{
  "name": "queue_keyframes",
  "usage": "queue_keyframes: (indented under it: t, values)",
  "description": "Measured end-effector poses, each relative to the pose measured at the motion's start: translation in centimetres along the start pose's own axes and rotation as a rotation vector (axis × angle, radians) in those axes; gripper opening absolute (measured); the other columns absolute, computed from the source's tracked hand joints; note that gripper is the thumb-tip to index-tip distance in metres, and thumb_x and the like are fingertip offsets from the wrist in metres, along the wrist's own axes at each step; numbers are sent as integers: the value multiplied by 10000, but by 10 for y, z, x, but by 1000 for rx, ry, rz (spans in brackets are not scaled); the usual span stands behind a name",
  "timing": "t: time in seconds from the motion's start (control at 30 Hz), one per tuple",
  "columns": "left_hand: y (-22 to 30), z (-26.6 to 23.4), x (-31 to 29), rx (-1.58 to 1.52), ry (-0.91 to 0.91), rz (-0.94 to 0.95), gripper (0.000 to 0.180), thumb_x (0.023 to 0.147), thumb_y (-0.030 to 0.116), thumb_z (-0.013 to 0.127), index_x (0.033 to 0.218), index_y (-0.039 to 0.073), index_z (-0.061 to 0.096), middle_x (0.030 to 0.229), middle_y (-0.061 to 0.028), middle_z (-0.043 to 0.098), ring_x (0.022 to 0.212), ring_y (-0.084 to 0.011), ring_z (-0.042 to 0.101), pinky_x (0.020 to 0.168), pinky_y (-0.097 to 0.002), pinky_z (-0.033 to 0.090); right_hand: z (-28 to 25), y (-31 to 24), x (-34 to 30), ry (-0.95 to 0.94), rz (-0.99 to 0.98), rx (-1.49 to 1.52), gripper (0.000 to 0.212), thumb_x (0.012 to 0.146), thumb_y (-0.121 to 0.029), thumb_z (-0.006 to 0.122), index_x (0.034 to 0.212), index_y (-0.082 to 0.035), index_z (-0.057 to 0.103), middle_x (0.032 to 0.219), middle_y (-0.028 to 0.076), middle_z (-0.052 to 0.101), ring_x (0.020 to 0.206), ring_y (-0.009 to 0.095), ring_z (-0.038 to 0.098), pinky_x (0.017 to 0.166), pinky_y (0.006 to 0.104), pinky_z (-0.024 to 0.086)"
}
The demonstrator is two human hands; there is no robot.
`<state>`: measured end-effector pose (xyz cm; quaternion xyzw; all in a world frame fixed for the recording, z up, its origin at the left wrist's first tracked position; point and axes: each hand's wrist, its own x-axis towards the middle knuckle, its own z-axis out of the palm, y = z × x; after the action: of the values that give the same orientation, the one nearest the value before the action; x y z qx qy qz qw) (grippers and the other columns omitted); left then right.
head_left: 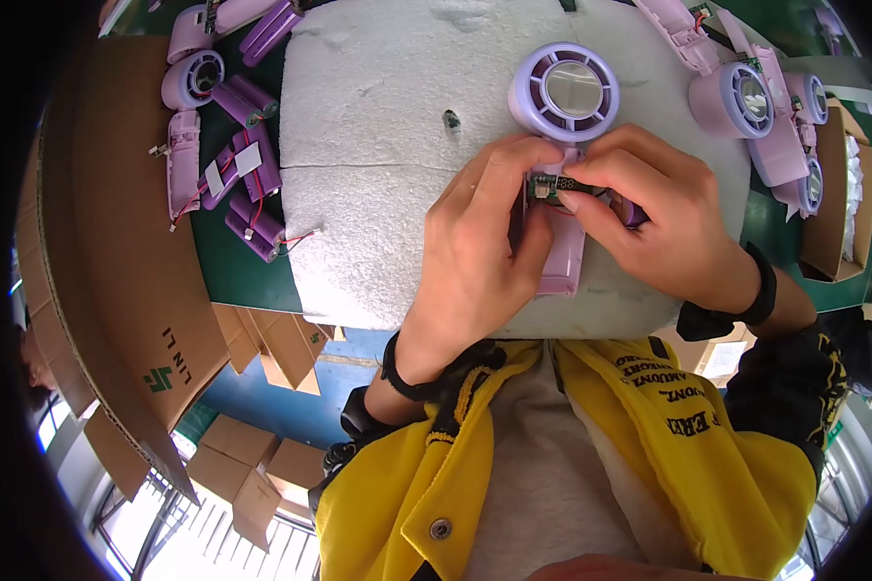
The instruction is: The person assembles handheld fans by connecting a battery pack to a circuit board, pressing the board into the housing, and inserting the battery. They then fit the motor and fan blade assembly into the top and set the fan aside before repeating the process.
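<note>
A lilac handheld fan (565,93) with a round grille lies on the white foam pad (358,116), its opened handle (562,266) pointing towards me. My left hand (480,237) is closed around the handle's left side, thumb and forefinger at the opening. Across that opening sits a small green circuit board (545,188) with a dark display. Thumb and forefinger of my right hand (664,203) pinch the board's right end. Beneath the right fingers a purple battery (634,214) partly shows; the hands hide most of the handle's inside.
A small dark component (451,120) lies on the foam. Several purple battery packs (258,167) with wires and lilac shell parts (183,160) lie at the left, near a large cardboard box (116,252). More lilac fans (736,102) and a carton of white pieces (838,208) are at the right.
</note>
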<state>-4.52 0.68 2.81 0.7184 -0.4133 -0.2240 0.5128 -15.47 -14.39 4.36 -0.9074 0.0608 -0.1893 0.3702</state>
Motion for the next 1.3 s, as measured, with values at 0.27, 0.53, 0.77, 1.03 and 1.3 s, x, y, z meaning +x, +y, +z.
queue_keyframes:
  t: [0.27, 0.53, 0.77, 1.03, 1.3]
  values:
    - [-1, -5, -1, -14, -63, -15, 466, 733, -130, 587, 1160, 55, 600, 1104, -146, 636, 855, -317, 661, 711, -370, 534, -3, -1, 2, -70, -129, -48, 241, 723, 11, 791, 933, 0, 671, 879, 91, 634, 648, 234, 616, 549, 317, 496]
    - [-1, -9, 0, -124, -75, -15, 492, 738, -146, 561, 1186, 52, 608, 1086, -124, 622, 779, -253, 648, 665, -326, 523, 2, -4, 0, 47, -169, -154, 251, 691, 19, 801, 905, -15, 674, 858, 97, 638, 667, 249, 628, 555, 324, 505]
    - [-1, -8, 1, -145, -69, -38, 488, 741, -150, 564, 1180, 58, 612, 1066, -118, 620, 770, -252, 646, 655, -325, 520, 3, -2, -1, 64, -208, -165, 286, 660, 34, 817, 906, -2, 675, 852, 102, 647, 662, 242, 630, 538, 327, 502]
    - [-1, -8, 1, -137, -77, -39, 501, 738, -155, 564, 1184, 68, 611, 1065, -112, 619, 759, -238, 643, 649, -319, 517, 3, -1, -3, 65, -274, -214, 297, 651, 42, 816, 913, 34, 676, 857, 114, 648, 650, 243, 625, 522, 314, 494]
    - [-3, -8, 1, -134, -81, -30, 519, 723, -160, 555, 1185, 69, 614, 1089, -108, 619, 730, -223, 625, 635, -314, 506, 4, -2, -3, 68, -289, -204, 301, 649, 56, 808, 918, 54, 673, 856, 130, 638, 643, 248, 617, 517, 316, 491]
